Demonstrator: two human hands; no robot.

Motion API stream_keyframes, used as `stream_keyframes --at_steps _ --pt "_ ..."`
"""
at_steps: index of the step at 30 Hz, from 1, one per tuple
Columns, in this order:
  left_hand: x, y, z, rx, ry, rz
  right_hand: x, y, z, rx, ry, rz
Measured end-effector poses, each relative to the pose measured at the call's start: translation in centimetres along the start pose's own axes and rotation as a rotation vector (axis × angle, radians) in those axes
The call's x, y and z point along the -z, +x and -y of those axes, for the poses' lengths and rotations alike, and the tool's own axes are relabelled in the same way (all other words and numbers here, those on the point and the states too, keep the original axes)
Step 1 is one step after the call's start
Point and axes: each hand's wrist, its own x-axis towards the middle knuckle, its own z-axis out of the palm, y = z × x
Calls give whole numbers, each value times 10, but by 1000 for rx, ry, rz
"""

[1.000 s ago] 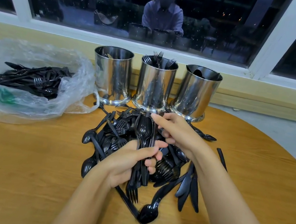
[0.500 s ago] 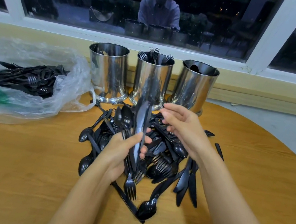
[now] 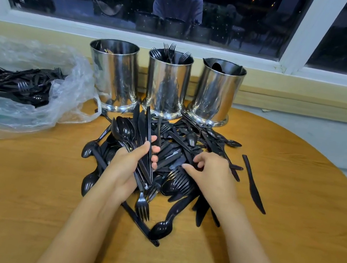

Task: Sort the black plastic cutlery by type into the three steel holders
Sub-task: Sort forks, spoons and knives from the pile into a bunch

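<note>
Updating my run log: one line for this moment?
left hand: grips cutlery bundle | right hand: touches pile | middle holder: forks

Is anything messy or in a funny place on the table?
Yes. One knife lies alone on the table, off to the right of the big cutlery pile. The left hand also grips a mixed bundle, with spoons and knives pointing up and a fork pointing down.

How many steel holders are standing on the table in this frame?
3, in a row at the far edge of the table: left holder, contents barely visible; middle holder, fork tines sticking up; right holder, a spoon bowl showing. None appears hidden.
</note>
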Motion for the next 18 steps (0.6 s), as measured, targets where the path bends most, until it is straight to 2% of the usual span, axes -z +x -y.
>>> stream_keyframes --at_steps 4,12,15,18 --pt "0 1 1 13 9 -10 1 3 4 -23 -155 -30" --pt "0 0 2 43 14 -23 2 7 -5 14 -243 -33" --pt "3 1 1 58 -5 -43 7 7 -11 30 -73 -165" --pt "4 3 -1 63 -45 -48 18 8 -13 4 416 -316"
